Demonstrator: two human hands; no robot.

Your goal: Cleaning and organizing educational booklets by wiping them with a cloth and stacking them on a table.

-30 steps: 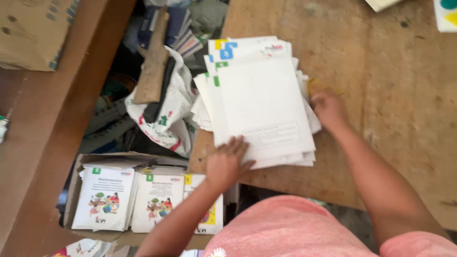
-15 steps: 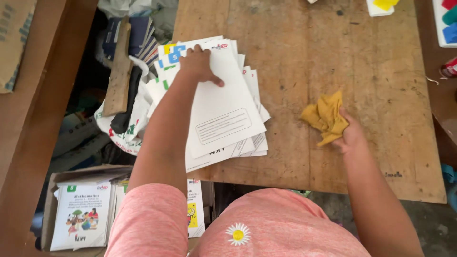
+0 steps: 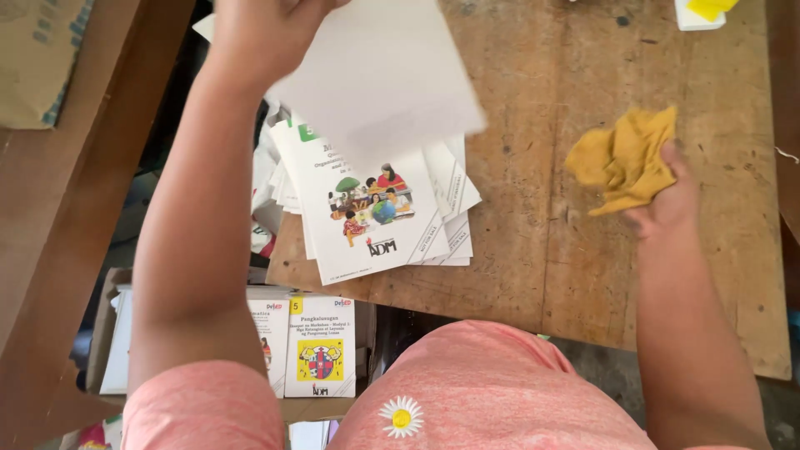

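Note:
My left hand is raised near the top edge and grips a white booklet, lifted and blurred above the pile. Under it a fanned stack of white booklets lies on the wooden table, the top one showing a coloured picture of people. My right hand rests on the table at the right, closed on a crumpled mustard-yellow cloth.
A cardboard box below the table's left edge holds more booklets. A wooden bench or plank runs along the left. A white and yellow item sits at the table's far edge.
My left hand has lifted the top booklet off the stack, uncovering one with a picture. The view has moved closer. My right hand keeps the yellow cloth on the table.

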